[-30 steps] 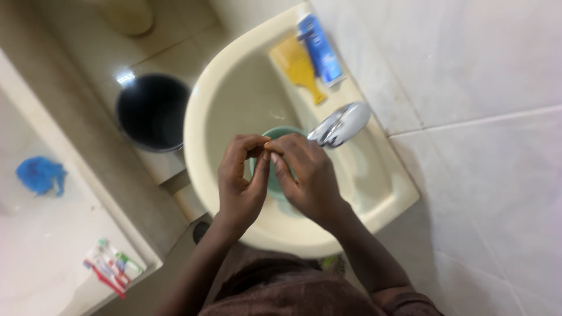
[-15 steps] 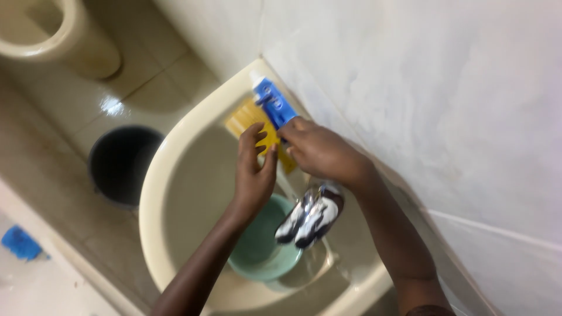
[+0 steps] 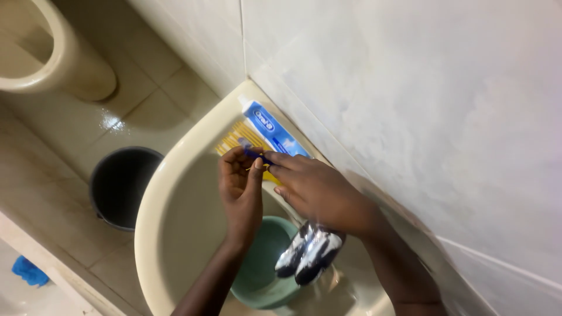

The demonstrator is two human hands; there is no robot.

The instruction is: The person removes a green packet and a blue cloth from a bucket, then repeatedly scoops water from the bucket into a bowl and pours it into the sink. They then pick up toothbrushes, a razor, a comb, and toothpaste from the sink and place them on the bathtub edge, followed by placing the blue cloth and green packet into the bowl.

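Both my hands meet over the far rim of a cream washbasin (image 3: 153,205). My right hand (image 3: 319,190) pinches the blue handle of a small toothbrush (image 3: 253,152). My left hand (image 3: 241,190) curls its fingers around the brush's pale head end. Just behind the brush lie a yellow ribbed pad (image 3: 234,137) and a blue and white toothpaste tube (image 3: 270,127) on the basin's ledge by the wall. Below my hands a green bowl (image 3: 260,266) sits in the basin under a chrome tap (image 3: 309,253).
A black bucket (image 3: 120,186) stands on the tiled floor left of the basin. A cream toilet (image 3: 55,55) is at the top left. A blue object (image 3: 28,271) lies on a white surface at the bottom left. A tiled wall (image 3: 421,99) runs along the right.
The view has swung so the basin sits lower in frame. My hands moved from over the bowl up to the ledge by the toothpaste, and the blue brush now shows between my fingers.
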